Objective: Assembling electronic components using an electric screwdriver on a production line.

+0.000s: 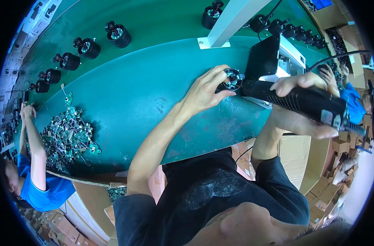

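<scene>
Pinched between the thumb and fingers of the left hand [209, 88], a round black housing [233, 80] with a shiny open top, over the green bench [133, 106], mid-scene. Wrapped in the closed right hand [295, 121], a thick black power driver [273, 93], nose pointing left, right beside the housing. Bit hidden; impossible to tell whether touching.

For good work, as a judgement: brace the housing firmly, line up the driver's nose squarely, press evenly before running, and keep left fingertips clear of the nose.

Nearest, a dark T-shirt [211, 190] with a pale, worn patch on the chest, no words readable. Just beyond, on the right, an open cardboard box [295, 158]. On the driver, a small pale label [326, 117], too small to read. Left on the bench, a heap of green circuit boards [70, 137], beside a co-worker in blue [52, 190]. Farther, right of centre, a black-and-white boxy device [265, 59] and a white post [236, 22]. Farthest, spaced black housings [119, 37]; at far left, white printed cartons [29, 35], lettering not legible.
</scene>
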The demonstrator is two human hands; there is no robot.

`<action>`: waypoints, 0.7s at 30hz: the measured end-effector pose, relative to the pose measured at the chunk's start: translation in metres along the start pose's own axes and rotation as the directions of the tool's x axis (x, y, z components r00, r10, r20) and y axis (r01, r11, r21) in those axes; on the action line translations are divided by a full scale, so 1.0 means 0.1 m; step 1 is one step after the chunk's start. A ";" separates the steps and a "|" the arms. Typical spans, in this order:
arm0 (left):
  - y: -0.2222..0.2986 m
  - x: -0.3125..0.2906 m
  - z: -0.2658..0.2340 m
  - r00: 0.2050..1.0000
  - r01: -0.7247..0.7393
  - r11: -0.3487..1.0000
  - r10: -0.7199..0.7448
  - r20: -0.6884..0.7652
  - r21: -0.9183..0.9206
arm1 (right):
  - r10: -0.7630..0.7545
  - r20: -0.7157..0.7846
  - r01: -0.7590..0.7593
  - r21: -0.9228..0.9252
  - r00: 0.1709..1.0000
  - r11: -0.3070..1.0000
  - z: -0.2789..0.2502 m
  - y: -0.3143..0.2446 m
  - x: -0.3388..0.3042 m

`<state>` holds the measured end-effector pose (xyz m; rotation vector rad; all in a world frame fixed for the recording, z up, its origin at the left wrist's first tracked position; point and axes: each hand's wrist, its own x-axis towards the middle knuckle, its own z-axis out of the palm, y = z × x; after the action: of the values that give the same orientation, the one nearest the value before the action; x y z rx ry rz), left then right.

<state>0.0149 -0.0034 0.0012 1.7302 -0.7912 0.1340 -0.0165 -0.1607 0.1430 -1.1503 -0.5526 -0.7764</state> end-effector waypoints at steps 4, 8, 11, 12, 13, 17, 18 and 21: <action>0.00 -0.03 -0.02 1.000 0.029 1.000 -0.029 0.012 -0.012 | -0.001 0.009 0.001 0.042 1.000 0.999 0.05 0.07 -0.01; 0.01 -0.03 -0.03 0.999 0.035 0.999 -0.034 0.015 -0.022 | -0.023 0.080 0.020 0.032 0.997 0.999 0.15 0.17 0.02; 0.00 -0.03 -0.04 0.999 0.046 0.999 -0.045 0.013 -0.020 | -0.031 0.142 0.028 0.019 0.989 0.999 0.18 0.24 0.04; 0.00 -0.03 -0.04 1.000 0.026 1.000 -0.026 0.002 0.000 | -0.033 0.170 0.029 0.026 0.985 0.999 0.17 0.25 0.05; 0.00 -0.03 -0.03 1.000 0.007 1.000 -0.006 -0.007 0.020 | -0.035 0.198 0.029 0.033 0.979 0.999 0.16 0.26 0.06; -0.01 -0.03 -0.02 1.000 -0.019 0.998 0.019 -0.002 0.051 | -0.041 0.248 0.033 0.037 0.968 0.999 0.12 0.29 0.06; -0.02 -0.03 -0.02 1.000 -0.005 0.999 0.005 0.010 0.044 | -0.040 0.251 0.033 0.031 0.967 0.999 0.12 0.29 0.05; -0.03 -0.01 -0.02 0.998 0.000 1.000 -0.002 0.061 0.019 | -0.053 0.242 0.056 -0.003 0.969 0.998 0.05 0.17 0.03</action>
<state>0.0165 -0.0009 -0.0011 1.7594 -0.8359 0.0889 -0.0015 -0.1531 0.1364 -1.2522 -0.7870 -0.6902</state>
